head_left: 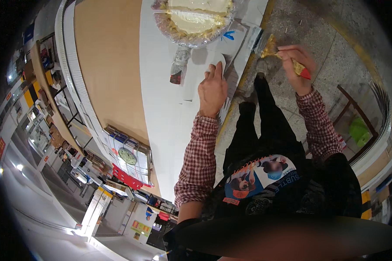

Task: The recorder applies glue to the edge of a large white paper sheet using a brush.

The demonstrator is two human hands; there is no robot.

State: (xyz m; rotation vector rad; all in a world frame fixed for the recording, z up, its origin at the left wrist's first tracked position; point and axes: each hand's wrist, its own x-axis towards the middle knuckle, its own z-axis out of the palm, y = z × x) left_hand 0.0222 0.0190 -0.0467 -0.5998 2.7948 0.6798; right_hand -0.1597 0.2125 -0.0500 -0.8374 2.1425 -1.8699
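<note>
My right hand (pixel 297 65), at the table's right edge, is closed around a flat paintbrush (pixel 271 46). The brush has a red-ended handle smeared with yellow, and its bristles point left over a grey-white sheet edge (pixel 244 48). My left hand (pixel 212 91) lies on the white table surface (pixel 161 113), fingers stretched forward on a pale sheet. Ahead of it stands a plastic-lined bowl (pixel 195 37) of creamy paste, with a bar across its top. Left of my fingers lies a plastic-wrapped object (pixel 178 65) with a dark and red end.
A blue strip (pixel 228 35) lies beside the bowl. Brown board (pixel 106 65) covers the table's left part, with a tied stack of printed sheets (pixel 128 154) and a red piece at its near end. A dark frame (pixel 357 108) with something green stands on the floor at right.
</note>
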